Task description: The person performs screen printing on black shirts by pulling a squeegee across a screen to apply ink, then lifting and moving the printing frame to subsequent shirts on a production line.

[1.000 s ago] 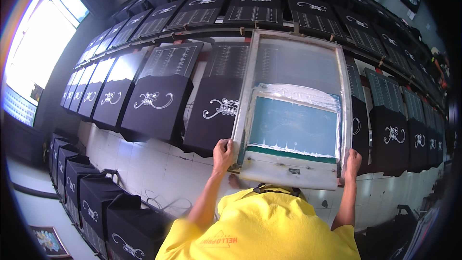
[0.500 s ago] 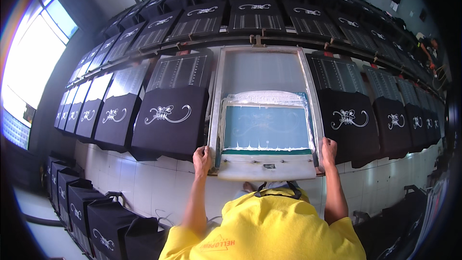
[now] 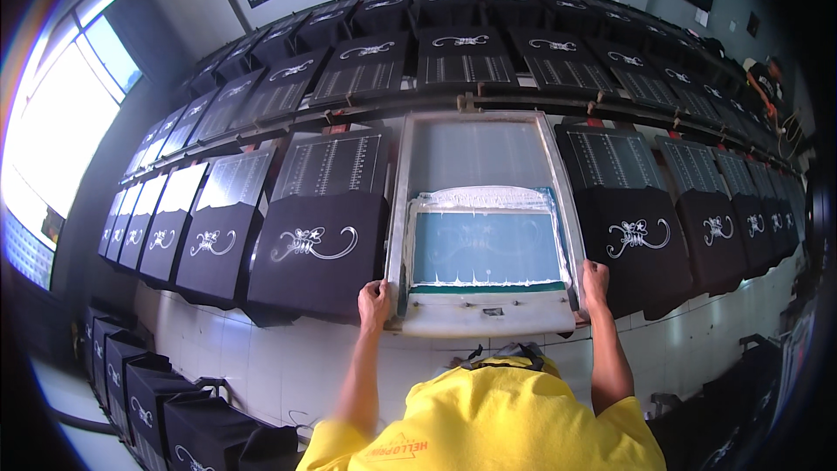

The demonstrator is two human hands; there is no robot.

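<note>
Both my hands grip a screen-printing frame [image 3: 400,209] by its near corners. My left hand [image 3: 375,303] is closed around the left side, and my right hand [image 3: 595,286] around the right. Blue mesh [image 3: 484,249] fills the frame's nearer part, edged by white ink [image 3: 484,200] that lies thickest along its far side. Across the near end rests a pale, bolted bar [image 3: 453,318] resembling a squeegee. Black shirts with a white scroll print lie on boards at either side, one on the left [image 3: 318,266] and one on the right [image 3: 632,253]. Whatever lies beneath the frame is hidden.
Rows of similar shirt-covered boards [image 3: 458,48] stretch beyond a long rail [image 3: 349,113]. More printed shirts [image 3: 157,384] stand behind me at the lower left. Another person [image 3: 767,87] is at the far right. A bright window [image 3: 65,122] is at the left.
The view has tilted upward, so boards, frame and hands sit lower in the picture and more of the far wall shows. Both hands keep their grip on the frame.
</note>
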